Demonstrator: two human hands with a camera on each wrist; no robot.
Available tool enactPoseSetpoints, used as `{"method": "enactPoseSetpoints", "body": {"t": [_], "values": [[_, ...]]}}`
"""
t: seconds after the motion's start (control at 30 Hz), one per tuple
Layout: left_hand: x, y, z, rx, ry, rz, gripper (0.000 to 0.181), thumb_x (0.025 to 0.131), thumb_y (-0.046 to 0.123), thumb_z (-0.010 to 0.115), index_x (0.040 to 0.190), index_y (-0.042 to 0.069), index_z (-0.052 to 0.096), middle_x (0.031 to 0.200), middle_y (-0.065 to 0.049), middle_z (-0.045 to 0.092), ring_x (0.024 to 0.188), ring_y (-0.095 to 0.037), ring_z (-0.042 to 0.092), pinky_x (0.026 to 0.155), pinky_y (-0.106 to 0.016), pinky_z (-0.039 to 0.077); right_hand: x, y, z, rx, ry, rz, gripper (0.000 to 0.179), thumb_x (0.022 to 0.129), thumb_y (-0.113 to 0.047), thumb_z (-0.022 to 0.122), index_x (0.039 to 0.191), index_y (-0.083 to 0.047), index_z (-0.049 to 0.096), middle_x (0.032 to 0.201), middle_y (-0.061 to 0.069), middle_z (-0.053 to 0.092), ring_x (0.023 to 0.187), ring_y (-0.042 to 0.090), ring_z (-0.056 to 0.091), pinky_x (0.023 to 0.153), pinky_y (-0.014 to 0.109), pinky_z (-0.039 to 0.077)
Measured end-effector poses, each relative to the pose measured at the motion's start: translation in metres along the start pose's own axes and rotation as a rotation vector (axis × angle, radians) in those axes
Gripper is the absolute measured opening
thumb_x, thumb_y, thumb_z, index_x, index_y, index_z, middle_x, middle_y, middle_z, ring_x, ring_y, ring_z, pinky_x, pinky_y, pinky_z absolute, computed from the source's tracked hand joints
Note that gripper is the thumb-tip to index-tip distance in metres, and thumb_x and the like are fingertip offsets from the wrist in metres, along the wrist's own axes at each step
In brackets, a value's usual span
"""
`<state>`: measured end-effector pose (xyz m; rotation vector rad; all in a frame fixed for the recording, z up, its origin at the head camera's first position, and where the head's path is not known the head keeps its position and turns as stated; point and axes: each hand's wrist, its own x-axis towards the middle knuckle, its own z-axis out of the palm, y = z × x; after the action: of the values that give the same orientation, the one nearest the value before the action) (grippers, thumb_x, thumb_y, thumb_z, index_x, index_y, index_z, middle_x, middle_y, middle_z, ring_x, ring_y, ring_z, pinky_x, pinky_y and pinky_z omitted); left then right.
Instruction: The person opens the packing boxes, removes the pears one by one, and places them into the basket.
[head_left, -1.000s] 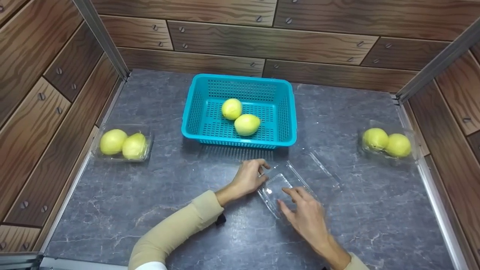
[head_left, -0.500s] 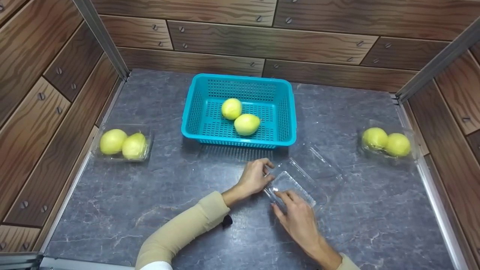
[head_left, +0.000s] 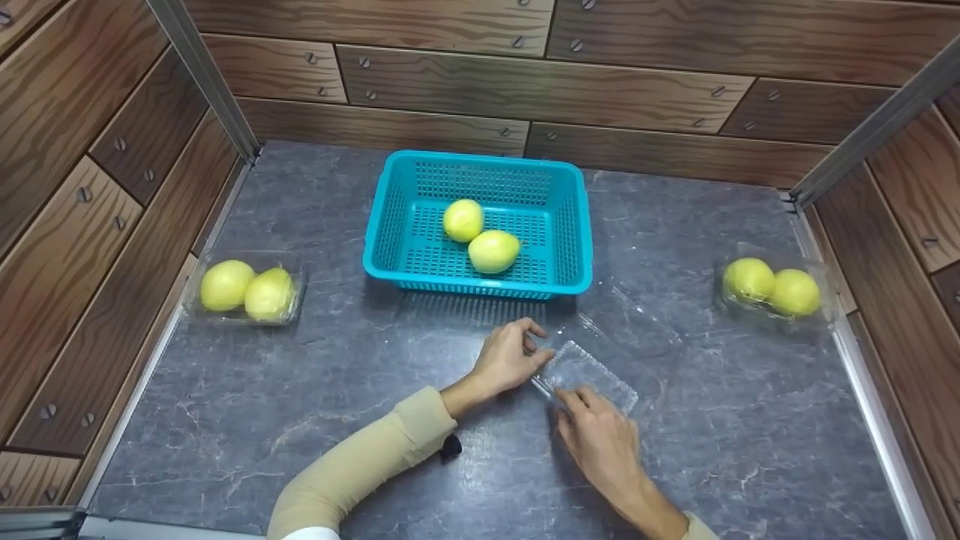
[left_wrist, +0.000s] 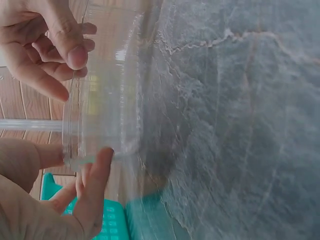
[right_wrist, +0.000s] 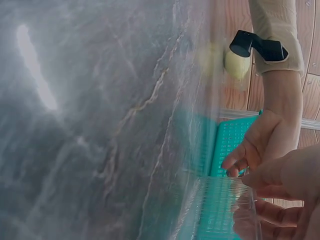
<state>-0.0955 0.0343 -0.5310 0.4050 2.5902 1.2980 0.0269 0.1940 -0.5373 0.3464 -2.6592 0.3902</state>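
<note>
Clear rectangular plastic container (head_left: pixel 592 376) with ridged base edge, in front of a perforated turquoise basket (head_left: pixel 480 286) holding two smooth yellow fruits (head_left: pixel 493 252), on the marbled grey desk (head_left: pixel 225 420). Clear boxes (head_left: pixel 289 261) at either side hold two apiece. Left hand (head_left: pixel 508 355) and right hand (head_left: pixel 602 444), fingers curled against thumbs, pinch the container's rim.

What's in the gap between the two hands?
The clear plastic container: a stretch of its edge spans from the left hand to the right hand, plainest in the left wrist view.
</note>
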Motion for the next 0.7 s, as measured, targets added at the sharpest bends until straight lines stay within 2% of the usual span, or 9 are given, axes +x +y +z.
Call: {"method": "enactPoseSetpoints", "body": {"t": [0.13,0.23,0.33,0.47,0.57,0.7], "values": [[-0.003,-0.002,-0.005,0.058,-0.004,-0.001,0.030,0.092,0.034,0.082,0.114,0.016,0.075,0.095,-0.001,0.076,0.085,-0.013,0.071,0.070,-0.028,0.056,-0.001,0.006,-0.002,-0.016,-0.008,0.000,0.033,0.075,-0.007,0.089,0.106,-0.015,0.080,0.088,-0.002,0.073,0.072,0.018,0.069,0.049,0.034,0.056],[-0.006,-0.005,-0.011,0.126,-0.001,0.024,0.031,0.093,0.037,0.080,0.116,0.017,0.074,0.099,-0.001,0.075,0.088,-0.016,0.070,0.072,-0.029,0.056,-0.002,0.010,-0.004,-0.026,-0.031,-0.001,0.033,0.075,-0.007,0.088,0.106,-0.015,0.081,0.087,-0.001,0.072,0.069,0.016,0.066,0.046,0.031,0.054],[-0.010,-0.008,-0.020,0.218,0.004,0.097,0.031,0.094,0.036,0.079,0.118,0.016,0.073,0.101,-0.002,0.076,0.089,-0.019,0.071,0.074,-0.032,0.059,-0.002,0.016,-0.006,-0.046,-0.056,-0.018,0.034,0.075,-0.007,0.088,0.107,-0.016,0.081,0.087,-0.002,0.071,0.069,0.016,0.065,0.045,0.029,0.052],[-0.016,-0.011,-0.034,0.364,0.033,0.238,0.030,0.095,0.036,0.078,0.117,0.016,0.072,0.102,-0.002,0.076,0.088,-0.021,0.073,0.072,-0.034,0.061,-0.003,0.024,-0.010,-0.074,-0.072,-0.052,0.039,0.073,-0.009,0.091,0.110,-0.016,0.080,0.087,-0.002,0.070,0.070,0.016,0.066,0.045,0.029,0.051],[-0.019,-0.013,-0.045,0.446,0.072,0.317,0.030,0.095,0.037,0.078,0.117,0.017,0.072,0.103,-0.002,0.076,0.088,-0.021,0.072,0.068,-0.033,0.061,-0.003,0.030,-0.012,-0.086,-0.068,-0.074,0.040,0.073,-0.008,0.091,0.110,-0.017,0.080,0.087,-0.001,0.070,0.070,0.017,0.066,0.044,0.029,0.050],[-0.020,-0.018,-0.063,0.506,0.143,0.389,0.029,0.094,0.037,0.079,0.114,0.016,0.072,0.101,-0.003,0.074,0.084,-0.020,0.070,0.063,-0.031,0.060,-0.002,0.038,-0.016,-0.102,-0.067,-0.095,0.039,0.074,-0.008,0.090,0.110,-0.018,0.080,0.087,0.001,0.071,0.068,0.019,0.066,0.042,0.029,0.049]]}}
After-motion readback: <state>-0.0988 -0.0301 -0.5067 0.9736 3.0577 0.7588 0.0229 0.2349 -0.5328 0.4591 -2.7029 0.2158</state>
